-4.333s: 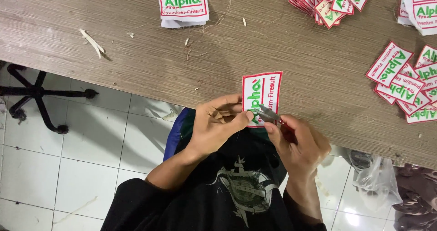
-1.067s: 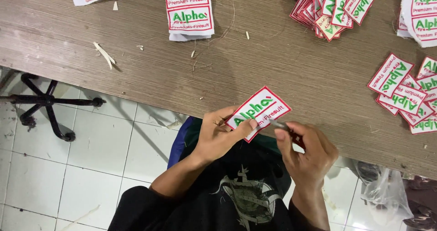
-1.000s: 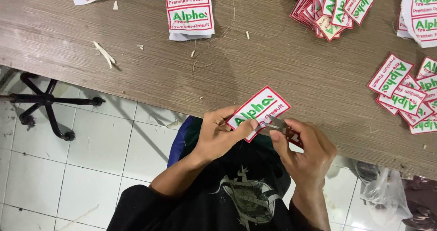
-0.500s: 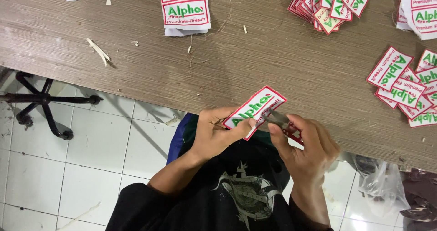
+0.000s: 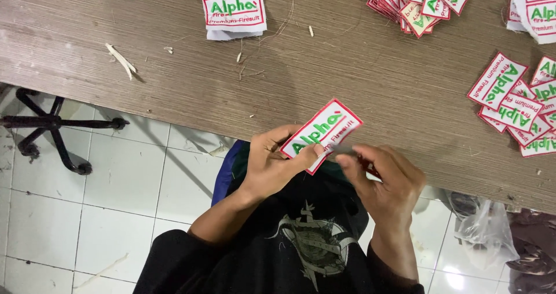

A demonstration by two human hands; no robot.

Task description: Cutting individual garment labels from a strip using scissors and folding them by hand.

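- White rectangular embroidered patch (image 5: 322, 134) with red border and green lettering was held tilted at the near edge of the brown wood-grain table (image 5: 231, 91).
- Left hand (image 5: 272, 163) pinched the patch's lower edge.
- Right hand (image 5: 385, 181) gripped a small red-handled metal tool (image 5: 353, 154), tip touching the patch.
- Loose patches (image 5: 521, 106) lay on the table, far right of the held patch.

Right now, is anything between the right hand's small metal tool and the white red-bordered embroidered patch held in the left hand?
Nothing visible. The left hand pinches the white red-bordered embroidered patch over the table edge, and the right hand brings its small metal tool right against the patch's lower edge.
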